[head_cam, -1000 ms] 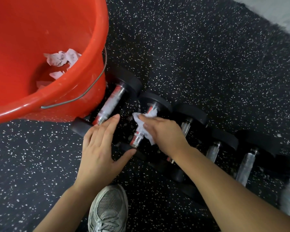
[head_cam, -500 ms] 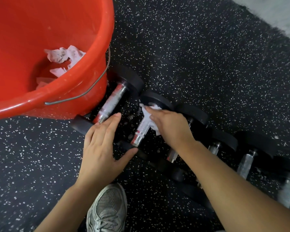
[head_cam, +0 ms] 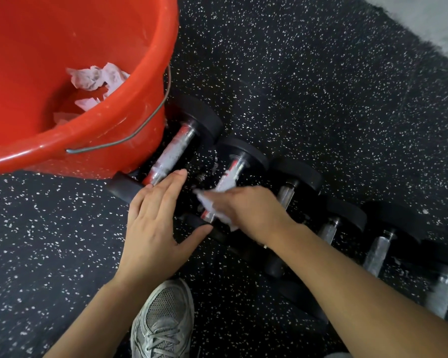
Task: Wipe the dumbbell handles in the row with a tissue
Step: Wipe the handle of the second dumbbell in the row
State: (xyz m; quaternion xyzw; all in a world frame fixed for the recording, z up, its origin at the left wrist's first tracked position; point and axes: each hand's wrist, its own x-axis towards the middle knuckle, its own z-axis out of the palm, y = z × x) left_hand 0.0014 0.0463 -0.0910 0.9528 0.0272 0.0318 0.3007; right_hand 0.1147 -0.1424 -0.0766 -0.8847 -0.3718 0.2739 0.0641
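A row of black dumbbells with chrome handles runs from the bucket toward the lower right on the speckled floor. My right hand (head_cam: 246,210) holds a white tissue (head_cam: 212,206) pressed around the near end of the second dumbbell's handle (head_cam: 230,174). My left hand (head_cam: 155,223) lies flat with fingers apart across the near ends of the first dumbbell (head_cam: 173,153) and the second one, its thumb against a black end plate. Further handles (head_cam: 286,193) (head_cam: 378,250) lie to the right, partly hidden behind my right forearm.
A large red bucket (head_cam: 93,130) with a wire handle stands at the upper left, touching the first dumbbell; crumpled used tissues (head_cam: 96,77) lie inside. My grey sneaker (head_cam: 163,321) is at the bottom centre. Pale floor (head_cam: 437,19) begins past the mat's edge at upper right.
My right hand slid the tissue up the second handle toward the far plate, then back down to its near end. My left hand stayed in place.
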